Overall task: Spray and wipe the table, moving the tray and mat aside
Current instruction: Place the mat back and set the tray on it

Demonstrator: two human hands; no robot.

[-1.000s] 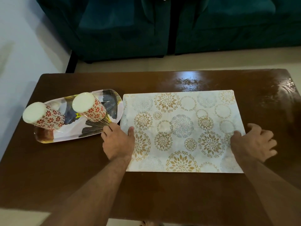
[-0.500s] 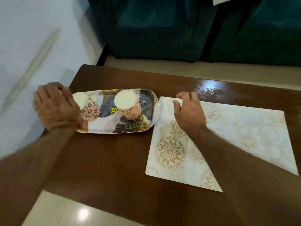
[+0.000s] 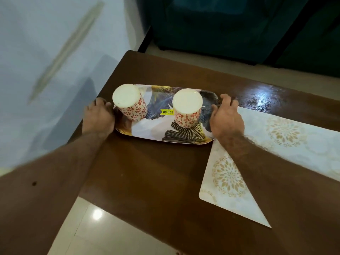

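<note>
**Both hands on the ends of the tray**

The left hand [image 3: 98, 117] curls over the left end of the patterned tray [image 3: 147, 128], fingers wrapped at its rim, close to the table's left edge. On the tray stand two upturned cups, white bases up, with red flower prints: the left cup [image 3: 129, 102] near that hand, the right cup [image 3: 186, 107] further along. Between them a yellow price sticker [image 3: 167, 112] lies on the tray's surface. The right hand [image 3: 226, 119] grips the tray's right end, thumb on top by the right cup, fingers hooked over the far rim. The tray sits on the dark wooden table [image 3: 156, 172] near its far left corner. Just beside the tray, under the right forearm, lies the white placemat [image 3: 287, 142] with gold medallions, flat on the table and angled. Beyond the table stands a teal sofa [image 3: 220, 24].
</note>
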